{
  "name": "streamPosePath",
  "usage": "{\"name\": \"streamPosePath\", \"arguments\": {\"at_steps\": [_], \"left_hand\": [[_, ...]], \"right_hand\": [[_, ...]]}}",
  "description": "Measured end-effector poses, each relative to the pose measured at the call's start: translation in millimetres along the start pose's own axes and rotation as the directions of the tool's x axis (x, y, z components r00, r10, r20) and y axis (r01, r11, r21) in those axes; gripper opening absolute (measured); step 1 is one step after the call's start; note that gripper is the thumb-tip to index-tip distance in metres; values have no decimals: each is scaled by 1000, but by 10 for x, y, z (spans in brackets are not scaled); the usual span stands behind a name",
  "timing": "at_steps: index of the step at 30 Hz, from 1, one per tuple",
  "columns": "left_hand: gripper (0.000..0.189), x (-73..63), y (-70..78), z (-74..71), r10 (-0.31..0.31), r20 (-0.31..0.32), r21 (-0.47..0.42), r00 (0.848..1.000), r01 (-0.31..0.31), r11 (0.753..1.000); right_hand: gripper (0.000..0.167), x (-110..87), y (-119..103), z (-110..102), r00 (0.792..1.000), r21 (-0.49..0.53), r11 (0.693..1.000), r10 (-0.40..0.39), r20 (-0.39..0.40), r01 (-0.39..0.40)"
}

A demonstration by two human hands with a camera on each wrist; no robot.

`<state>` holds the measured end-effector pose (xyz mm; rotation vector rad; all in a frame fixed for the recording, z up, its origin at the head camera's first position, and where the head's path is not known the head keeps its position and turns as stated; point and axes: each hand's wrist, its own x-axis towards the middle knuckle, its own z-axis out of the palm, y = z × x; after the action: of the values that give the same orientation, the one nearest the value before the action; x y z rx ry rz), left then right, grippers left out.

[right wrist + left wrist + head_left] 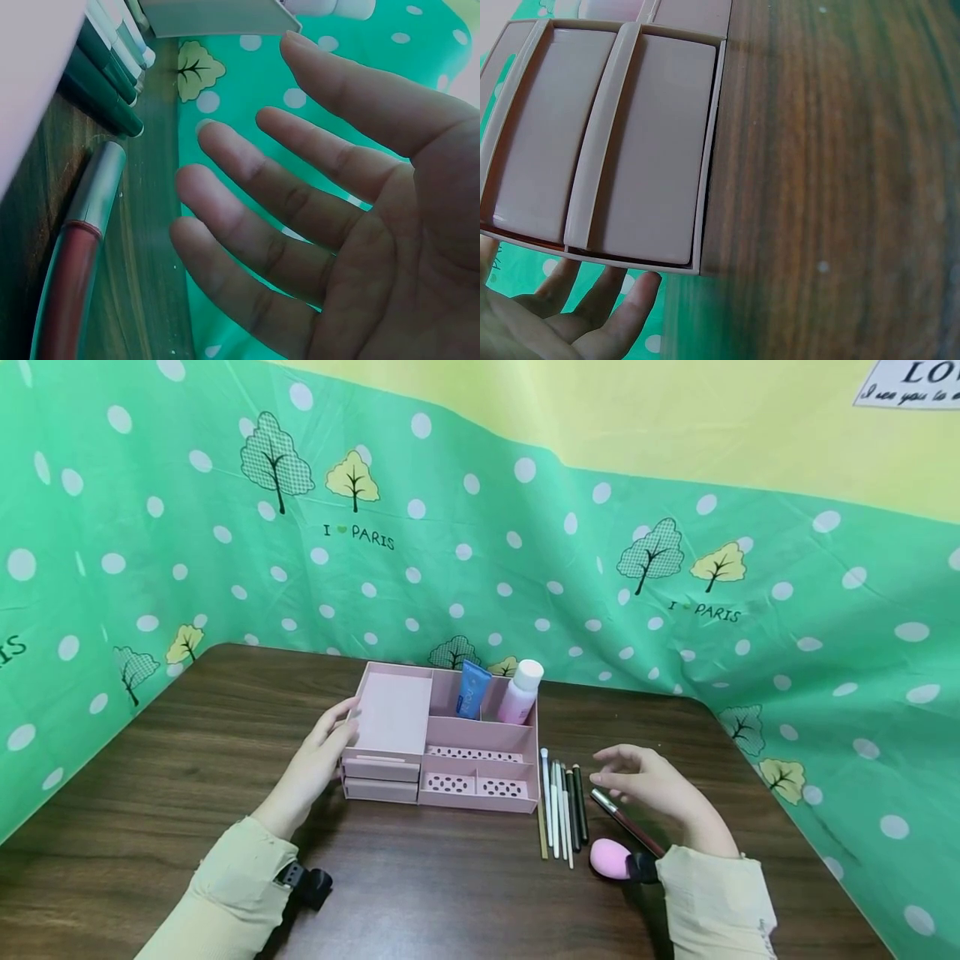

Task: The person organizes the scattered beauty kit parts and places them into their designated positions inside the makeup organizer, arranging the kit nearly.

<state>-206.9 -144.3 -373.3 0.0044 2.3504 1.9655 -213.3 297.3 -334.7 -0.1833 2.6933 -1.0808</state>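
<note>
A pink desktop organizer (390, 710) stands near the middle of the table, with two drawers (660, 150) at its front left. My left hand (318, 760) rests its fingertips against the organizer's left side, fingers extended. In the back compartments stand a blue squeeze tube (472, 691) and a pink bottle (517, 697) with a white cap. My right hand (648, 781) hovers with loosely bent fingers and holds nothing. Below its fingertips lies a dark red stick (75, 277) with a silver end (97, 184). Several slim pens or brushes (557, 806) lie side by side between organizer and right hand.
A pink egg-shaped sponge (609, 858) lies near my right sleeve (716, 893). Perforated front compartments (476, 785) show in the organizer. Behind the dark wooden table (450, 885) hangs a green dotted cloth (510, 568).
</note>
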Motion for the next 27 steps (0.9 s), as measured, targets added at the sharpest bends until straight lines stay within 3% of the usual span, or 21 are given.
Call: {"name": "streamPosePath", "arguments": {"at_steps": [9,18,27], "left_hand": [[54,-5,0,-6,3,-14,-14,1000,-3,1000],[53,5,-18,24,-3,-10,-22,1000,3,1000],[54,9,-22,11,-8,-9,-18,1000,8,1000]], "right_hand": [[56,0,-40,-21,1000,97,995,21,-13,-20],[56,-30,-19,-42,1000,89,996,29,2,-29],[51,-86,2,-104,999,36,998,-53,13,52]]}}
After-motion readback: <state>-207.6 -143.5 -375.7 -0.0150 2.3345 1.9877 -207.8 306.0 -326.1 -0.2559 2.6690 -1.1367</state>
